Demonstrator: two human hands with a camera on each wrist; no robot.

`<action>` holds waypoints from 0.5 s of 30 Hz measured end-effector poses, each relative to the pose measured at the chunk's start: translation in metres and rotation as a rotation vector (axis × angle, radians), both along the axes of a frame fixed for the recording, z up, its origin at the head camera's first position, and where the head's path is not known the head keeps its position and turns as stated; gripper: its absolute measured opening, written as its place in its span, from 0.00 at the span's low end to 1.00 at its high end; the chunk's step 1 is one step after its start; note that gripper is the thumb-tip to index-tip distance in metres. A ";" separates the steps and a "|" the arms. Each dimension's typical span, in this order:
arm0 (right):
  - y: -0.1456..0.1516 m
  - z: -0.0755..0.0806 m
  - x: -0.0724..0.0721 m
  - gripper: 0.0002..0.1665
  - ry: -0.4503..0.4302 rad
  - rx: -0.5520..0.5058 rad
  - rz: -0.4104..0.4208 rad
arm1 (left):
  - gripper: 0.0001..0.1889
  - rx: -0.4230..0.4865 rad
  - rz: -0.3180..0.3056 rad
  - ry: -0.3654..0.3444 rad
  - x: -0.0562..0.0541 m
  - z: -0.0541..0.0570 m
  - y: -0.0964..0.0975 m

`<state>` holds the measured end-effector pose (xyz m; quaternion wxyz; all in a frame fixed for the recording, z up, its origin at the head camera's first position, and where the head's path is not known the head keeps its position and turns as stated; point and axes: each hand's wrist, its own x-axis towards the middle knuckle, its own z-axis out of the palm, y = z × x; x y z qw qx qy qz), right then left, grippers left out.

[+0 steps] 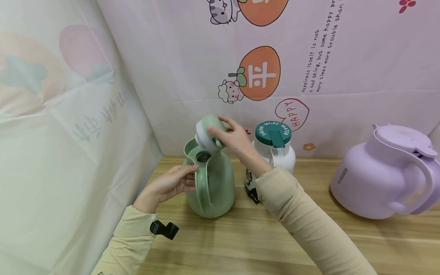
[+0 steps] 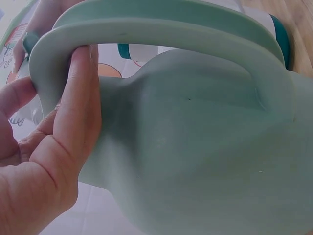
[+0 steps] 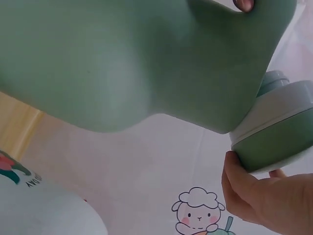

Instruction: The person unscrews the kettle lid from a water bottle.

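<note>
A green thermos jug (image 1: 221, 187) stands upright on the table, its mouth uncovered and a dark round opening showing inside. My left hand (image 1: 172, 182) pinches the top of the jug's handle (image 2: 171, 34) between thumb and fingers. Above the mouth, my right hand (image 1: 235, 139) grips the green and white lid (image 1: 210, 123), which is tilted. In the right wrist view the lid (image 3: 276, 142) is right by the jug's rim; whether they touch I cannot tell.
Just right of the jug is a white thermos jug (image 1: 288, 158) with a dark green lid, partly behind my right arm. A purple thermos jug (image 1: 364, 179) stands farther right on the wooden table (image 1: 240, 244). Printed cloth (image 1: 185, 68) hangs behind and at the left.
</note>
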<state>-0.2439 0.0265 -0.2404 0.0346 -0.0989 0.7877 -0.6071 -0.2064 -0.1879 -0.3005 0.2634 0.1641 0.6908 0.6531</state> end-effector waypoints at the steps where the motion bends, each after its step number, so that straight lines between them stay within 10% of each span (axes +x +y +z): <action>1: 0.002 -0.001 0.001 0.38 -0.016 -0.028 -0.003 | 0.15 0.003 0.001 -0.003 0.000 0.000 0.000; 15: 0.028 -0.024 0.016 0.35 -0.077 -0.191 -0.015 | 0.17 -0.008 0.019 -0.025 -0.002 0.001 0.000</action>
